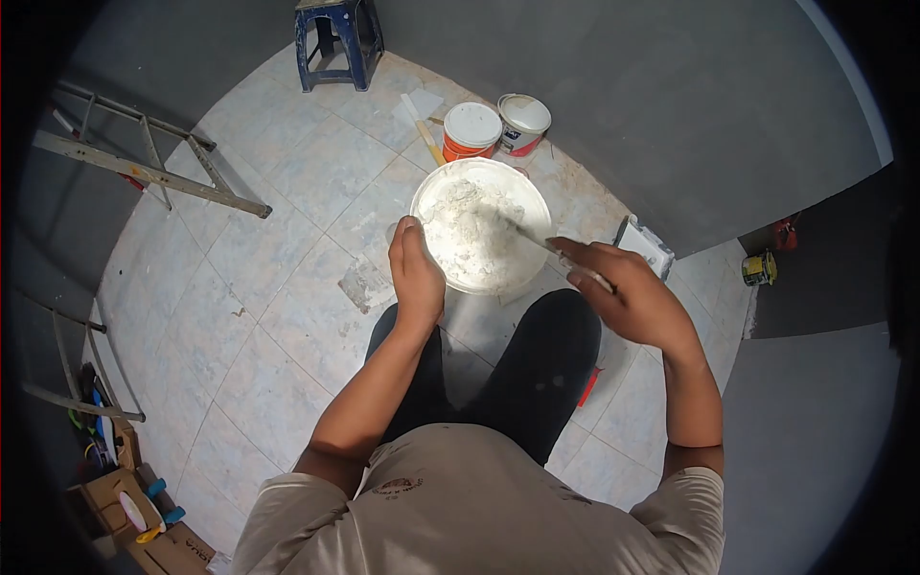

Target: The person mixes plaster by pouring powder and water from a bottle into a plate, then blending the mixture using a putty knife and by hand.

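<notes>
A round white bucket (419, 206) stands in front of my knees with white, lumpy, powdery filler (476, 244) inside. My left hand (417, 278) is closed on the bucket's left side, fingers and thumb against the wall near the rim. In my right hand (628, 292), closed at the bucket's right edge, is what looks like a putty knife (539, 241). Its thin blade reaches over the rim into the filler, and the far end is blurred and partly sunk in it. Most of its handle hides behind my fingers.
Behind the bucket are an orange tub with a white lid (471, 125) and a white paint bucket (524, 115). A blue stool (337, 43) stands by the wall. A ladder (158, 172) is at left, cardboard boxes (182, 546) lie lower left, and a white tray (644, 247) lies right.
</notes>
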Demonstrator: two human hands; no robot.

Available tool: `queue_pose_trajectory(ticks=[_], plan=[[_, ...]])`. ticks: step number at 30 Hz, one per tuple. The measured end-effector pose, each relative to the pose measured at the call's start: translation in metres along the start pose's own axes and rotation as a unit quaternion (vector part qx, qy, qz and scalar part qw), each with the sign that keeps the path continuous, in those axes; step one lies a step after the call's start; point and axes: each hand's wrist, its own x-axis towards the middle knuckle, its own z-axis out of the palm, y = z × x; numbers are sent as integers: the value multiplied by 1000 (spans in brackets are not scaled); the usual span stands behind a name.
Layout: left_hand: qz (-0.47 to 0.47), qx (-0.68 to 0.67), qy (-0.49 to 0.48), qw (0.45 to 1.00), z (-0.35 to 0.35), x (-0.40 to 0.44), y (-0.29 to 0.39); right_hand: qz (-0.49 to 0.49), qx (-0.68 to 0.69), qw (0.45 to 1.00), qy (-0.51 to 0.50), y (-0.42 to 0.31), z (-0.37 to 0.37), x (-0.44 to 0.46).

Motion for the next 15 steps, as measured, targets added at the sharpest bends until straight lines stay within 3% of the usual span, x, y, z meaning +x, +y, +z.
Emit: queue_pose_trajectory(ticks=[2, 4, 5, 8, 10, 11, 12, 14, 15], plan=[[-3, 19, -20, 1000, -3, 1, -7, -48, 52, 996, 55, 10, 4, -2], [-19, -75, 34, 996, 7, -8, -1, 141, 208, 968, -4, -10, -10, 0], [-20, -74, 33, 997, 1, -6, -11, 142, 209, 968, -3, -10, -13, 0], [57, 119, 7, 991, -12, -3, -31, 178, 312, 932, -44, 0, -25, -3], [-10, -88, 9, 996, -2, -8, -7, 220, 364, 903, -60, 6, -33, -6], [-12, -87, 9, 996, -3, -9, 1, 222, 365, 902, -60, 11, -35, -6], [-85, -218, 13, 972, -8, -9, 8, 250, 372, 891, -74, 16, -35, -7], [-158, -344, 15, 926, -7, -9, 6, 278, 376, 880, -84, 22, -30, -8], [-69, -213, 16, 974, -3, -10, -3, 281, 385, 875, -85, 25, -24, -9]])
